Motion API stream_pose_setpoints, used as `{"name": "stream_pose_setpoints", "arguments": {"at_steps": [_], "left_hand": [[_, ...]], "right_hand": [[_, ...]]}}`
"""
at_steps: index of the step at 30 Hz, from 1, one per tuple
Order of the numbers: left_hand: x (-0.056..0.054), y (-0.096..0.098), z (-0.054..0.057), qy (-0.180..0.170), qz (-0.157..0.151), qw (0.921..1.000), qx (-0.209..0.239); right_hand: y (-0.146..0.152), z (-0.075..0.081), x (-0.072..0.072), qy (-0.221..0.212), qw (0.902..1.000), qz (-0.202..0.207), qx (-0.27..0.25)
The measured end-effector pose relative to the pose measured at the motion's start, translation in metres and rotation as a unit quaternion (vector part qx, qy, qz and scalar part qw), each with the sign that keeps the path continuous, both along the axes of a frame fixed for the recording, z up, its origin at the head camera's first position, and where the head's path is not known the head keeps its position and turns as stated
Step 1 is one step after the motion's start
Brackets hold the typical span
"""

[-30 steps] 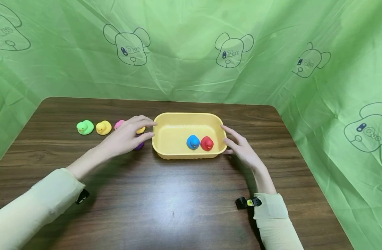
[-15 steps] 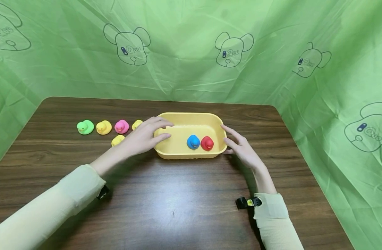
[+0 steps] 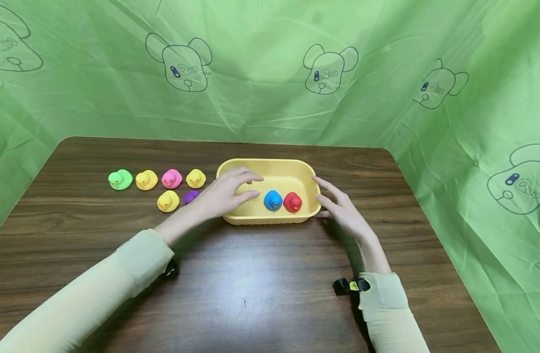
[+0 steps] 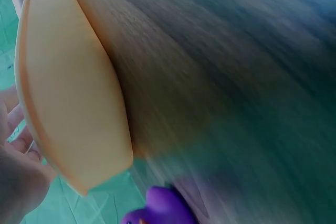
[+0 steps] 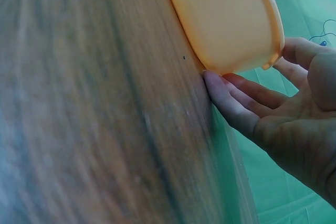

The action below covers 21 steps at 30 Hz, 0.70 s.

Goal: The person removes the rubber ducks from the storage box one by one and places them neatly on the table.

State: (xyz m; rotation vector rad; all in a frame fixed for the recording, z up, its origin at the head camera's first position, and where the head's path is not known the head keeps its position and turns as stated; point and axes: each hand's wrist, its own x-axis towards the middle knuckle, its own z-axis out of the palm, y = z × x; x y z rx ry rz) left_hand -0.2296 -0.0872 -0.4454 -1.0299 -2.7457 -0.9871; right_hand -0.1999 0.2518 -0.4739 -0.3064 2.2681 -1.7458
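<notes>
A yellow plastic basin stands on the table, with a blue rubber duck and a red rubber duck side by side on its floor. Over the basin's left end reaches my left hand, its fingers apart and nothing visible between them. The blue duck lies just right of its fingertips. My right hand rests its fingertips against the basin's right end. From the right wrist view, those fingers touch the outer wall and rim without curling round them.
Left of the basin are a green duck, a pink duck and yellow ducks. A purple duck is partly hidden by my left hand. Green cloth hangs behind the wooden table.
My left hand has moved right from beside the basin's left rim to over its inside, uncovering ducks behind it. The right hand, the basin and the ducks have stayed put.
</notes>
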Motion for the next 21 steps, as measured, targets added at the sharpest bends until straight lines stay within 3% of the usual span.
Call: {"name": "stream_pose_setpoints", "arguments": {"at_steps": [15,21], "left_hand": [[-0.008,0.029,-0.007,-0.02,-0.005,0.9995,-0.025],[-0.012,0.034,-0.008,-0.025,-0.024,0.9987,-0.037]], "right_hand": [[-0.001,-0.001,-0.002,0.004,1.0,0.005,0.0],[-0.001,-0.002,-0.002,0.001,1.0,0.0,-0.002]]}}
